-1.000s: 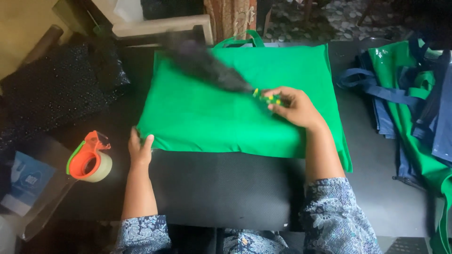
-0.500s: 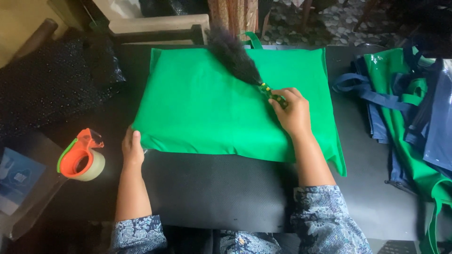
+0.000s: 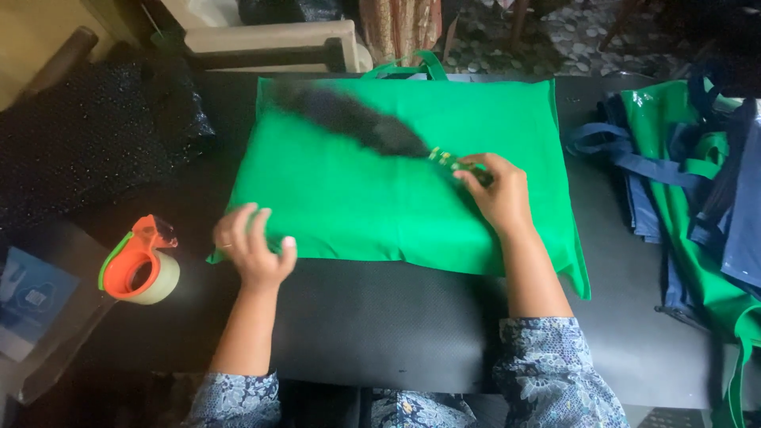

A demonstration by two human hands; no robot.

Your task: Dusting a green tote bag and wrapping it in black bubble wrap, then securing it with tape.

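On the dark table (image 3: 380, 333), my right hand (image 3: 498, 192) grips a black duster (image 3: 357, 123) by its handle, sweeping the flat green bag (image 3: 380, 206); my left hand (image 3: 252, 247) rests loosely curled, empty, at its near corner.

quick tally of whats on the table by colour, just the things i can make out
green: 2, the flat bag under the right hand and left hand, and a bag in the pile at right
blue: 1 bunch of bags, number unclear
black: 1 brush, blurred
orange: 1 tape dispenser
total: 5
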